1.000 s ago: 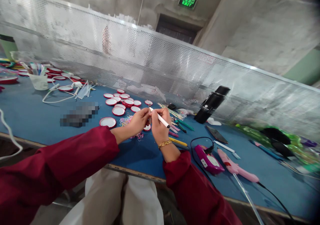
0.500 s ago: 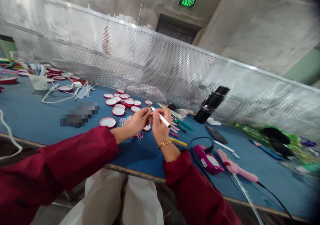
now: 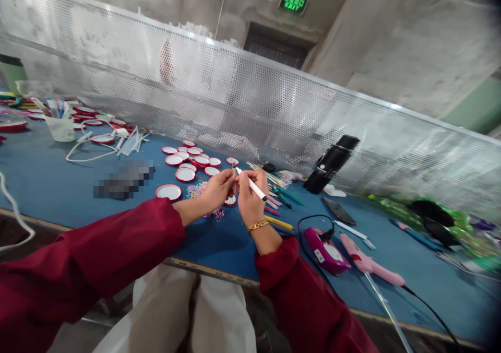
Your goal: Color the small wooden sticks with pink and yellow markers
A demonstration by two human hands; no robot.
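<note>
My right hand [image 3: 250, 199], with a gold bracelet at the wrist, is closed around a white pen-like stick [image 3: 253, 185] that points up and left. My left hand [image 3: 217, 188] is pinched on a small brownish piece [image 3: 234, 171] held upright at the stick's tip. Both hands hover just above the blue table [image 3: 58, 186], over a pile of small coloured rubber bands [image 3: 197, 188]. Red-rimmed white lids [image 3: 185, 174] lie just beyond my left hand.
A pink glue gun [image 3: 368, 262], a magenta device with a black cable [image 3: 326, 248], coloured pens [image 3: 284, 196] and a black bottle [image 3: 331, 163] lie to the right. A plastic cup of sticks [image 3: 60, 126] stands far left. A perforated metal screen [image 3: 274, 102] backs the table.
The left hand has raised the small brownish piece upright beside the stick's tip. The right hand and stick shifted very slightly; the arms otherwise stay put.
</note>
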